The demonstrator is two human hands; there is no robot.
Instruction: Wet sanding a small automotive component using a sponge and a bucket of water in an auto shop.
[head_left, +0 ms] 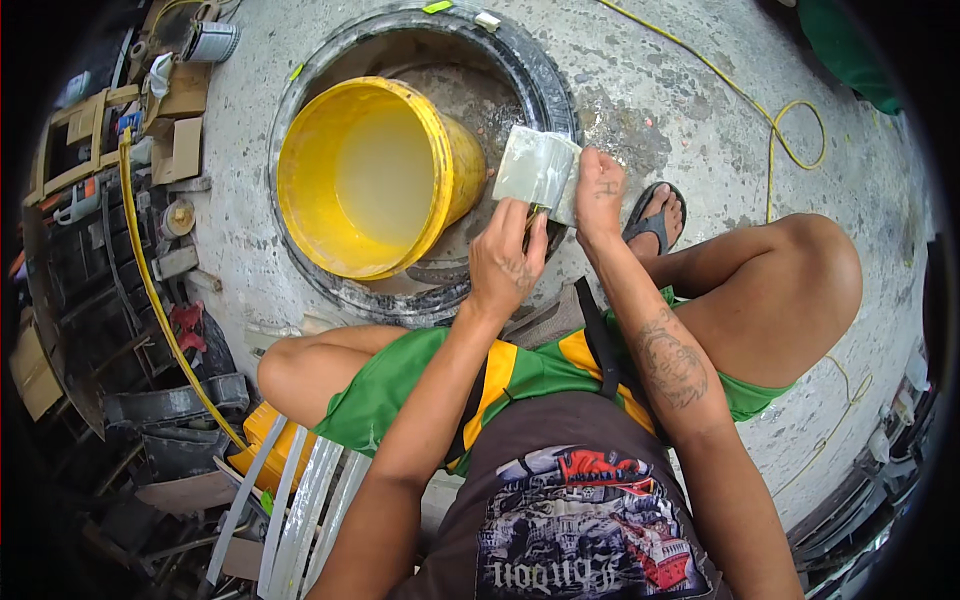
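In front of me I hold a grey-white, shiny panel piece (533,165) with a rounded ridge across it. My left hand (503,262) is closed at its near edge, thumb and forefinger pinched together; something small and yellowish shows between them, too small to name. Along the piece's right side, my right hand (600,195) is closed with curled fingers. Just left of the piece, a yellow bucket (463,165) holds cloudy, pale liquid. The bucket is inside a black, tyre-like ring (545,85) lying on the floor.
A yellow hose (700,55) loops over the worn concrete floor (680,110) at the far right. Cardboard boxes (178,150), a paint can (212,42) and piled black parts line the left. Pale slats (310,500) lie by my left side. My sandalled foot (655,220) is beyond my right hand.
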